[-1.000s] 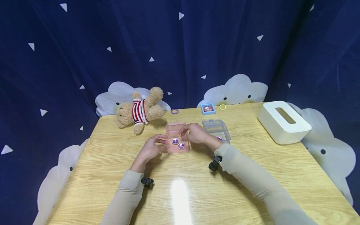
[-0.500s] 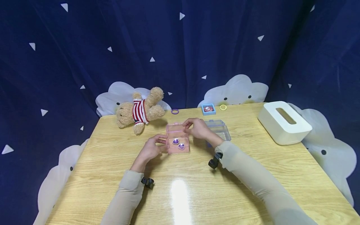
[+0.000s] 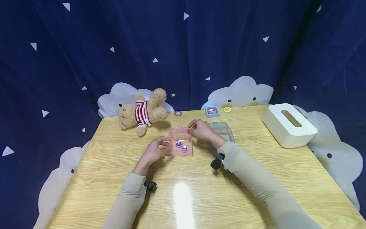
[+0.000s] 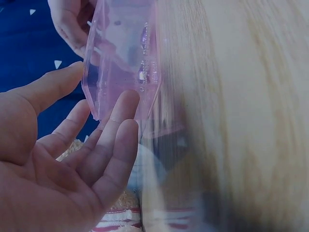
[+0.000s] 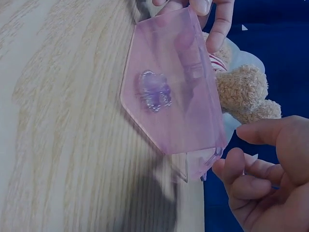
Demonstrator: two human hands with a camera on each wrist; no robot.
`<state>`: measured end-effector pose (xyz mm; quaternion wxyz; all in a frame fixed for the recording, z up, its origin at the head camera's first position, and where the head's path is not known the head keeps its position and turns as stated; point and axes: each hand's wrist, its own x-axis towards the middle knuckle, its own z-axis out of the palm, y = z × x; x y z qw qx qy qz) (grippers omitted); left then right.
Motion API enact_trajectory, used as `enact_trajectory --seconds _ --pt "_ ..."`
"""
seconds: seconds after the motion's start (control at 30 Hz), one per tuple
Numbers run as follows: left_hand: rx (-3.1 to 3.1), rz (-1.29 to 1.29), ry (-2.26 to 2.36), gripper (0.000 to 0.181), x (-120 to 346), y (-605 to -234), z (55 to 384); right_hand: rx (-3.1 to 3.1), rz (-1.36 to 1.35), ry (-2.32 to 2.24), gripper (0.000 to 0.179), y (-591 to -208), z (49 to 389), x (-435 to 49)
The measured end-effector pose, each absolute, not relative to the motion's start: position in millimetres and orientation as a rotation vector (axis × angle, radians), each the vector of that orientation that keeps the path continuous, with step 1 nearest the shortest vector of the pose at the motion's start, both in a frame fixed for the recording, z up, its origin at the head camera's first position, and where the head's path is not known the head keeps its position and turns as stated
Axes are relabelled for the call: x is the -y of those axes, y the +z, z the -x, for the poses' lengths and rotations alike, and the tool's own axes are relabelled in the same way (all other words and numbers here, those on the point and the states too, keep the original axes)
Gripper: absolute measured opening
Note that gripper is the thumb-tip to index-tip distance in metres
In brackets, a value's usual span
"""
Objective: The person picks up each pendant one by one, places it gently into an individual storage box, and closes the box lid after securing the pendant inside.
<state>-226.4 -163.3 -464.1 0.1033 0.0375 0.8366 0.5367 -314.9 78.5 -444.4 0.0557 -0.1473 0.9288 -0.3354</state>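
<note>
A clear pink box (image 3: pixel 181 153) stands with its lid (image 3: pixel 179 135) raised on the wooden table. Inside lie two purple gems (image 3: pixel 178 144) with beaded silver edges. My left hand (image 3: pixel 154 150) is at the box's left side, thumb at its edge and relaxed fingers against the wall, as the left wrist view shows. My right hand (image 3: pixel 201 129) is at the right edge of the raised lid. In the right wrist view its fingers (image 5: pixel 234 162) bend loosely right by the lid, with a gap between thumb and forefinger. Behind my right wrist a clear bluish box (image 3: pixel 228 135) stands partly hidden.
A teddy bear (image 3: pixel 143 113) in a striped shirt lies at the back left. Along the far edge are a purple ring (image 3: pixel 178 113), a light-blue framed square (image 3: pixel 212 111) and a yellow ring (image 3: pixel 227 109). A white tissue box (image 3: pixel 289 125) stands at the right.
My right hand has moved from over the pink box back and right to the lid's edge. The lid's top edge has tipped slightly forward. My left hand has stayed in place.
</note>
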Motion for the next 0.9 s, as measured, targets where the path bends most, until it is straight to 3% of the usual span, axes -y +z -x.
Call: enact_trajectory --seconds 0.9 --pt "-2.493 -0.139 1.553 0.045 163.4 -461.9 227.8 -2.570 0.301 -1.297 0.029 -447.3 318.6 -83.7"
